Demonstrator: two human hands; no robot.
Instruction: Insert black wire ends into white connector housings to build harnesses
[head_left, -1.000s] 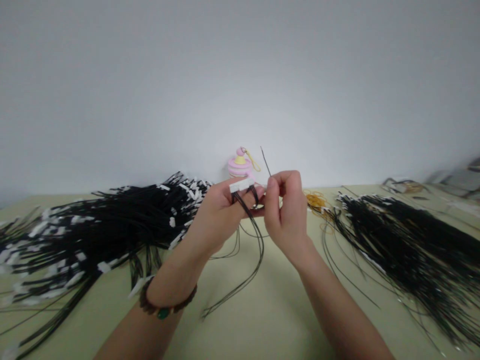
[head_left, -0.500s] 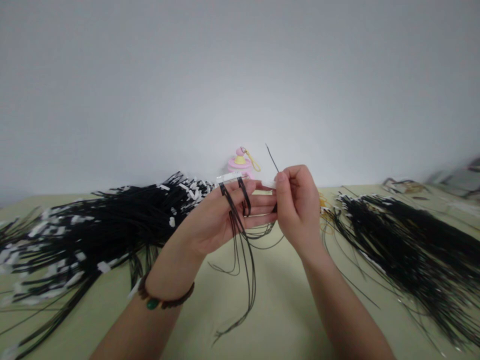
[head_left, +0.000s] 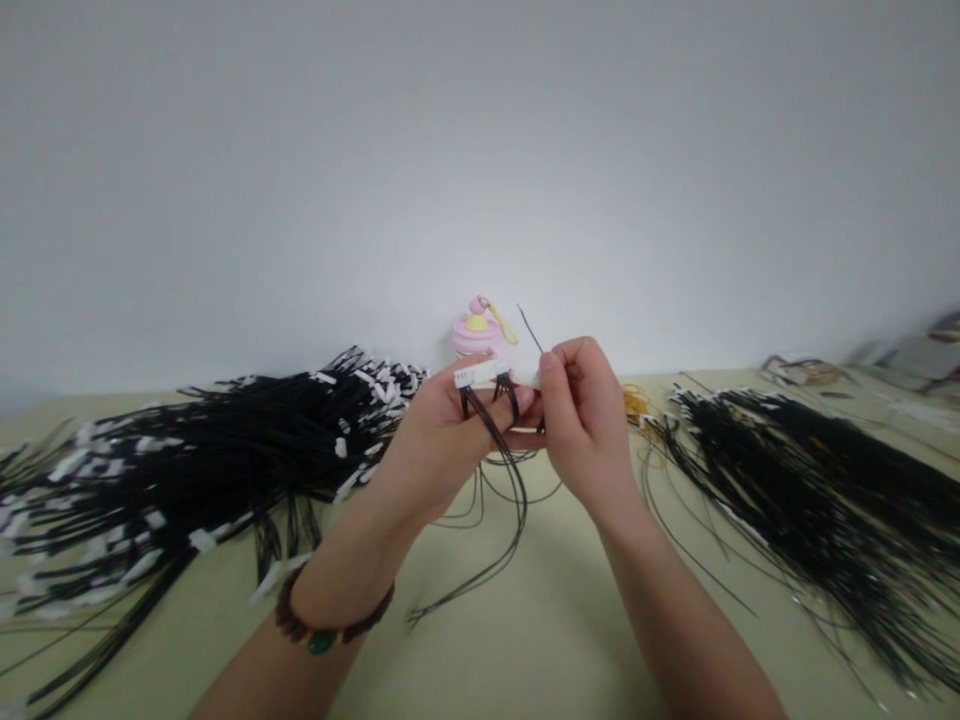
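Between thumb and fingers, my left hand holds a white connector from which several thin black wires loop and hang towards the table. My right hand is closed just to the right, thumb pressed on the forefinger. It pinches a thin black wire whose bare end sticks up and leans left. A second white piece shows at the right fingertips, partly hidden by the thumb. The fingers of both hands nearly touch.
A large heap of black cables with white connectors lies on the left of the pale green table. More black wires spread out at the right. Yellow wires lie behind my right hand. A pink and yellow trinket stands by the wall.
My left hand has moved slightly right, its fingers curling in and its thumb now lying over the wires at the connector. My right hand has shifted a little left with the pinched wire.
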